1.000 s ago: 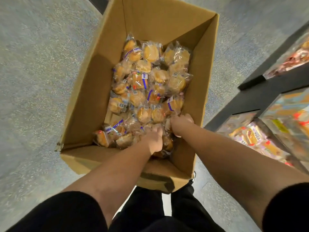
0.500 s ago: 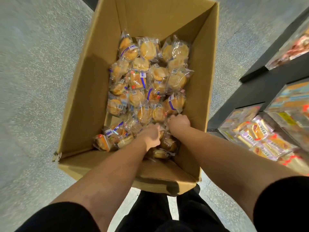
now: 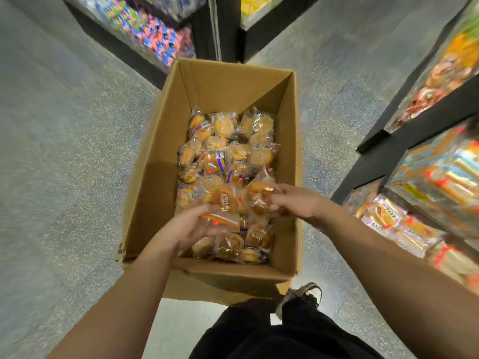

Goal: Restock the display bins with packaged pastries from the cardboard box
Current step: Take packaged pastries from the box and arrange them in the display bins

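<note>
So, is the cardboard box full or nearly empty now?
Partly full. Packaged pastries cover the floor of the cardboard box, but its bare inner walls rise well above the pile.

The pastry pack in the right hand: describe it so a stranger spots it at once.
Find the open cardboard box on the floor. Above its near half, the right hand pinches one clear pastry pack; unlike the loose ones lying below, it is lifted off the pile.
</note>
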The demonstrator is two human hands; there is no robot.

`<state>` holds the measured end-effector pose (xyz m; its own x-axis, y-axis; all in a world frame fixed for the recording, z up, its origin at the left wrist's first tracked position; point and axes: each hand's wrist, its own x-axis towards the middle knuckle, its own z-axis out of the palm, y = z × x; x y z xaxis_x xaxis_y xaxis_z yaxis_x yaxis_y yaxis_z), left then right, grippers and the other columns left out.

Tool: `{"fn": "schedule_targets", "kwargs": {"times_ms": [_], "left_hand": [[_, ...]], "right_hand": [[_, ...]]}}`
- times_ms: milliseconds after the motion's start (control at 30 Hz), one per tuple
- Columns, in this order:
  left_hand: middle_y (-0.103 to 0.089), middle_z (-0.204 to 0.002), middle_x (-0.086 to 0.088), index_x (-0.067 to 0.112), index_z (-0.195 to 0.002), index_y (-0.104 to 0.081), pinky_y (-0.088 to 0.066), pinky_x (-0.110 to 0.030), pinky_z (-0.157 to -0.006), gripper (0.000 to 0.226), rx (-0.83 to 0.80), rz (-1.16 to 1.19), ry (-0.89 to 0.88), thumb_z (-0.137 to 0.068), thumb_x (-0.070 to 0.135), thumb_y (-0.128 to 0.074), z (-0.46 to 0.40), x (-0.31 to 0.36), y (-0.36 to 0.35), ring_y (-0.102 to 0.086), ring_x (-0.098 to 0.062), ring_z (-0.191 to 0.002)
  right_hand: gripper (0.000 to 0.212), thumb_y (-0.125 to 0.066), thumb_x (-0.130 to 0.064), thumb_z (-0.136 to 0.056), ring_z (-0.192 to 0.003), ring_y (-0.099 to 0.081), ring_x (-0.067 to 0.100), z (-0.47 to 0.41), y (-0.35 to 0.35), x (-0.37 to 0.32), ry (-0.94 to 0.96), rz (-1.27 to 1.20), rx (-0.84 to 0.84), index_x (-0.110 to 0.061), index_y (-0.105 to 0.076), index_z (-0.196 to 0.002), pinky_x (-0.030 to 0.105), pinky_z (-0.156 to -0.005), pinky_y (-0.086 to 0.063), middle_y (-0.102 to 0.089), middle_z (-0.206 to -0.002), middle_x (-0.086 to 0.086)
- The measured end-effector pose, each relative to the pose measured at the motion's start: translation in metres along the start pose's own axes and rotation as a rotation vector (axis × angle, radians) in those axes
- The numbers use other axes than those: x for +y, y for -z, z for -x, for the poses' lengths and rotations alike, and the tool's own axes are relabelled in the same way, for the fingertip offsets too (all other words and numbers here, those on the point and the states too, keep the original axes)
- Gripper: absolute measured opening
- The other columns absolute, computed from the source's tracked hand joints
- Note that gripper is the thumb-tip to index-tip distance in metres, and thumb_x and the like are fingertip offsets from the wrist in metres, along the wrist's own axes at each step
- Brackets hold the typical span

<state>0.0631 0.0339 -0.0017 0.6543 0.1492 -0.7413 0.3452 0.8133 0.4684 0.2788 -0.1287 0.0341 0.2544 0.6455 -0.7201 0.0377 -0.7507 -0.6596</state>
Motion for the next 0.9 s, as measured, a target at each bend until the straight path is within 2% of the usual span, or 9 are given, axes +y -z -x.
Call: {"fn": "schedule_targets", "kwargs": {"times_ms": [100,200,300,367,467,567,700,767,900], "left_hand": [[-0.066,-0.120,-0.025,0.001,-0.136,-0.047,-0.061,-0.046,-0.079,0.070,-0.074,0.023,-0.008,-0.074,0.014,-0.077,0.013,0.013,-0.029,-0.066,-0.041,-0.110],[-0.070,-0.111,-0.023,-0.003,-0.118,-0.059,-0.061,-0.043,-0.081,0.045,-0.101,-0.085,-0.028,-0.079,0.019,-0.071,0.020,0.020,-0.067,-0.070,-0.036,-0.102],[-0.070,-0.103,-0.024,-0.002,-0.100,-0.060,-0.062,-0.042,-0.078,0.024,-0.162,-0.113,-0.032,-0.085,0.016,-0.058,0.021,0.020,-0.109,-0.071,-0.035,-0.095],[-0.069,-0.096,-0.021,0.000,-0.099,-0.057,-0.063,-0.042,-0.070,0.021,-0.139,-0.152,-0.039,-0.084,0.014,-0.059,0.020,0.017,-0.140,-0.072,-0.034,-0.087],[-0.068,-0.100,-0.023,0.002,-0.094,-0.064,-0.062,-0.040,-0.060,0.014,-0.160,-0.238,-0.054,-0.087,0.012,-0.057,0.022,0.003,-0.194,-0.067,-0.039,-0.088],[-0.075,-0.092,-0.018,0.011,-0.071,-0.079,-0.061,-0.037,-0.059,0.029,-0.267,-0.360,-0.061,-0.085,0.015,-0.054,0.022,-0.020,-0.250,-0.071,-0.034,-0.079],[-0.075,-0.088,-0.014,0.007,-0.104,-0.064,-0.061,-0.041,-0.060,0.027,-0.357,-0.434,-0.026,-0.080,0.017,-0.056,0.019,-0.057,-0.318,-0.074,-0.029,-0.074],[-0.075,-0.088,-0.012,0.009,-0.109,-0.059,-0.061,-0.043,-0.063,0.032,-0.396,-0.496,-0.020,-0.079,0.019,-0.058,0.018,-0.082,-0.356,-0.074,-0.028,-0.076],[-0.075,-0.083,-0.008,0.015,-0.106,-0.057,-0.061,-0.043,-0.061,0.030,-0.479,-0.625,-0.021,-0.076,0.018,-0.060,0.022,-0.147,-0.441,-0.074,-0.026,-0.071]], "right_hand": [[0.022,-0.061,-0.020,-0.095,-0.067,-0.057,0.011,0.037,0.013,0.015,0.010,-0.419,-0.053,-0.013,-0.055,-0.115,0.026,-0.069,-0.044,-0.067,-0.081,-0.003],[0.027,-0.068,-0.018,-0.090,-0.066,-0.055,0.013,0.072,0.028,0.033,0.042,-0.586,-0.016,-0.012,-0.054,-0.112,0.025,-0.066,-0.046,-0.066,-0.081,0.000],[0.013,-0.058,-0.014,-0.097,-0.059,-0.056,0.012,0.108,0.047,0.055,0.060,-0.700,0.071,-0.011,-0.053,-0.109,0.021,-0.057,-0.046,-0.064,-0.072,0.003],[0.011,-0.057,-0.013,-0.097,-0.057,-0.057,0.014,0.135,0.059,0.073,0.073,-0.786,0.135,-0.009,-0.053,-0.106,0.023,-0.059,-0.046,-0.064,-0.067,0.004],[0.028,-0.069,-0.020,-0.086,-0.059,-0.057,0.016,0.176,0.076,0.104,0.108,-0.878,0.239,-0.008,-0.052,-0.105,0.025,-0.059,-0.048,-0.063,-0.071,0.007],[0.013,-0.059,-0.015,-0.094,-0.054,-0.055,0.013,0.217,0.088,0.140,0.149,-0.948,0.350,-0.009,-0.053,-0.104,0.019,-0.049,-0.048,-0.067,-0.070,0.002],[0.020,-0.065,-0.018,-0.095,-0.065,-0.063,0.004,0.272,0.106,0.194,0.228,-0.847,0.428,-0.012,-0.058,-0.113,0.013,-0.057,-0.050,-0.072,-0.085,-0.004],[0.020,-0.064,-0.018,-0.096,-0.074,-0.065,0.005,0.304,0.116,0.224,0.235,-0.811,0.490,-0.018,-0.058,-0.115,0.013,-0.065,-0.052,-0.072,-0.093,-0.005],[0.077,-0.088,-0.047,-0.064,-0.083,-0.062,0.021,0.369,0.136,0.296,0.283,-0.839,0.579,-0.018,-0.055,-0.128,0.026,-0.069,-0.052,-0.072,-0.107,0.010]]}}
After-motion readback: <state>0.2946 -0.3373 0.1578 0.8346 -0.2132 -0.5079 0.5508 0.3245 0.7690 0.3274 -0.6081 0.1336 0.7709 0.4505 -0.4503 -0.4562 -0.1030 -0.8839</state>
